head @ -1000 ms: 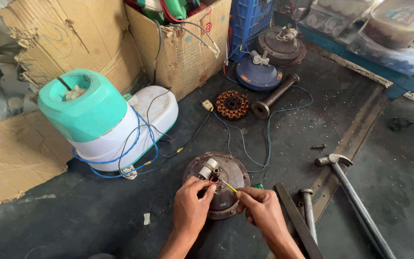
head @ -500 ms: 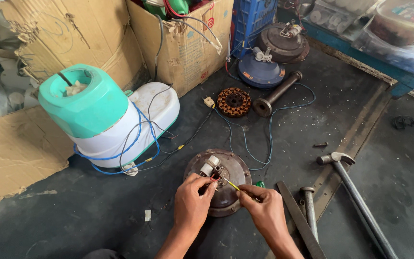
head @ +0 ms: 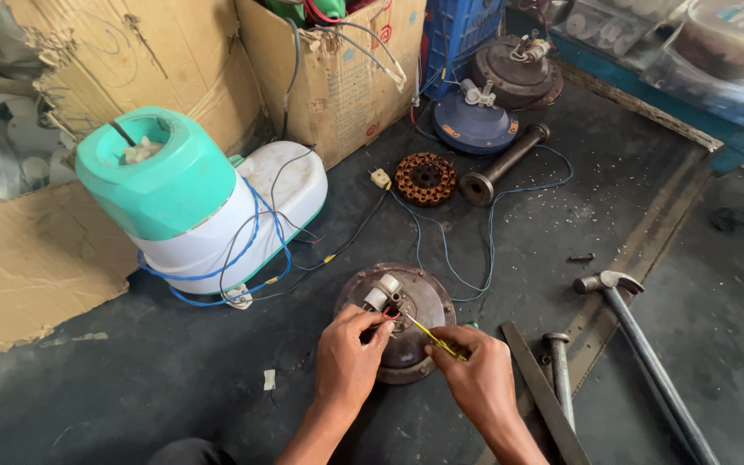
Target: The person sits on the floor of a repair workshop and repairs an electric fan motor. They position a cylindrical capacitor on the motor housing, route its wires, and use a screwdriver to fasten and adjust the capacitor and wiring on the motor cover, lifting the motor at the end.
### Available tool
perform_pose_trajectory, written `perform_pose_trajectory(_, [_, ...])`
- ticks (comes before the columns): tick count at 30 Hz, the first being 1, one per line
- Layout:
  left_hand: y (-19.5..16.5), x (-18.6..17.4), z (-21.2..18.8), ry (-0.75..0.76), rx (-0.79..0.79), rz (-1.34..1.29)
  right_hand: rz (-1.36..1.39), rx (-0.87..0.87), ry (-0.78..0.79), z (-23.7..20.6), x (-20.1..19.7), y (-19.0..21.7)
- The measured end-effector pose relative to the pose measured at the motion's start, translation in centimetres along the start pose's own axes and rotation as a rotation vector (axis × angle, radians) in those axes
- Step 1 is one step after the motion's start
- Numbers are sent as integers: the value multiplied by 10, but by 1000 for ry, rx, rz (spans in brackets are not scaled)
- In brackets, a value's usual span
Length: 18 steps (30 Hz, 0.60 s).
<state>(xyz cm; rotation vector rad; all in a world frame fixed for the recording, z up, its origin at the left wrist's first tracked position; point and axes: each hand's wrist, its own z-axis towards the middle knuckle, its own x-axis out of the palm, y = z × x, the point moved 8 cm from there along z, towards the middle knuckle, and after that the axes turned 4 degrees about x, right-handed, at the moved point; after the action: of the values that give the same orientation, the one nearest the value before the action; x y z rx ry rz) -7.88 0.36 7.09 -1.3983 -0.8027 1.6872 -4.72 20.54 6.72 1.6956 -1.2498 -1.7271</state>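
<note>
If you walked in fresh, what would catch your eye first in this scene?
Probably the mint-green and white appliance lying on its side at left, wrapped in blue wire. Next, low in the middle, the left hand and right hand work a yellow wire on a round brown motor housing. A hammer lies at right.

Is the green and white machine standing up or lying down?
Lying down, tipped over. The green and white machine rests on its side on the floor, green end up, leaning by the cardboard box.
</note>
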Motion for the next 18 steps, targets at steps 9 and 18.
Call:
perform_pose_trajectory(9, [4, -2, 3, 7, 23, 12, -86, 239, 22, 1, 17, -23])
perform_pose_trajectory(18, [-3, -7, 1, -56, 76, 88, 196, 71, 77, 14, 34, -5])
